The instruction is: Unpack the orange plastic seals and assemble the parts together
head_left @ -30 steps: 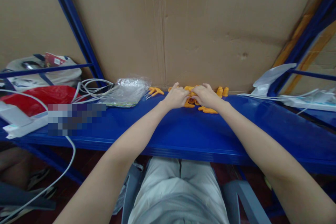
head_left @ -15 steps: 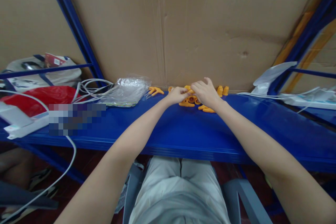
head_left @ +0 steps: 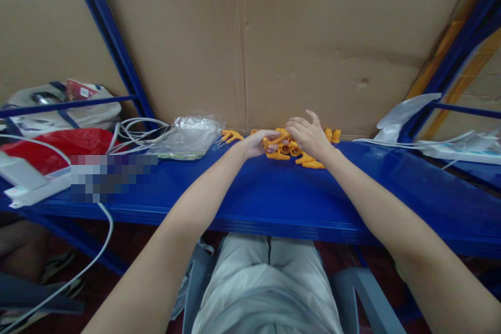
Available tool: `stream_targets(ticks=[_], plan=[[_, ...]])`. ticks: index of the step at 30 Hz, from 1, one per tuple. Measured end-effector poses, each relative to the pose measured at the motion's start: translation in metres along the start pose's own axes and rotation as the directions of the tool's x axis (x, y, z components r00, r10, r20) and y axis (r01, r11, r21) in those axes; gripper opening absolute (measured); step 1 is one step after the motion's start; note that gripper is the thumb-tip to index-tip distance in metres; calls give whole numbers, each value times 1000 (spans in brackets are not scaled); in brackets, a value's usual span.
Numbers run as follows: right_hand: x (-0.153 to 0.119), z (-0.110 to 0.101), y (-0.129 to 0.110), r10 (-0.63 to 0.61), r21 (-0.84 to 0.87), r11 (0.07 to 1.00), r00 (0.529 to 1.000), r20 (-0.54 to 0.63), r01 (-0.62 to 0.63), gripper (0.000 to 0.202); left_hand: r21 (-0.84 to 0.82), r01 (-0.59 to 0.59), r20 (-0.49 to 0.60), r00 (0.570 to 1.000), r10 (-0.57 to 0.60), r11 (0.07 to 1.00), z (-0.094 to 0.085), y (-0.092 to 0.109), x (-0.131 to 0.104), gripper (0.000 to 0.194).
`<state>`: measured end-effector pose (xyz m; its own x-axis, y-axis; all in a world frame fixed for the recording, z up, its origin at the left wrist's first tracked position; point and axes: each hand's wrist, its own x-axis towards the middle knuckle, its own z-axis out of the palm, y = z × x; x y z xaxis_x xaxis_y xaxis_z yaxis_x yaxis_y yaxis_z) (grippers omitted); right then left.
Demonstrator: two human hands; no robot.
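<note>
My left hand is closed around one end of a long orange plastic piece, held just above the table. My right hand has its fingers bent at the other end of that piece, the little finger lifted; its thumb is mostly hidden. Beneath and beside the hands lie round orange caps with holes and branched orange handle-like pieces. Orange cone-shaped caps stand right of my right hand. Left of my left hand is another branched orange piece, beside small metal springs.
A clear plastic bag lies on the blue table, near white cables and a red bag. Cardboard stands along the back. At right are a white power strip and blue posts.
My left hand has shifted slightly left and turned, so more of the orange piece shows between the hands. My right hand stays in nearly the same place.
</note>
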<state>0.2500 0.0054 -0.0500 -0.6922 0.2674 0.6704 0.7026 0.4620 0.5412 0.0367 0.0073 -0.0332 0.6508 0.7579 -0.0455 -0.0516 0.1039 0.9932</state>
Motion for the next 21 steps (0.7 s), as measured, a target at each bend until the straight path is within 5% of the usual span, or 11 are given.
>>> stream_targets(ticks=[8,12,15,17,19,21], plan=[[-4,6,8,43,28,999,997,-57,-41,32,-67,32,85,996,-26,997,-3,2,-4,26],[-21,-4,30,321,62,946,947,-34,-318,28,12,20,40,999,-21,1000,-12,4,-12,27],[-46,-11,52,627,38,777,778,36,-628,22,38,-89,-133,987,93,995,-20,3,-13,19],[-66,-11,66,814,-27,577,573,99,-816,23,56,-156,-261,951,165,986,-27,2,-10,12],[-87,-7,78,903,-71,398,377,207,-915,24,66,-185,-374,906,196,981,-33,0,-5,9],[-106,2,89,910,-78,310,272,313,-947,26,87,-183,-483,852,202,979,-41,-2,1,11]])
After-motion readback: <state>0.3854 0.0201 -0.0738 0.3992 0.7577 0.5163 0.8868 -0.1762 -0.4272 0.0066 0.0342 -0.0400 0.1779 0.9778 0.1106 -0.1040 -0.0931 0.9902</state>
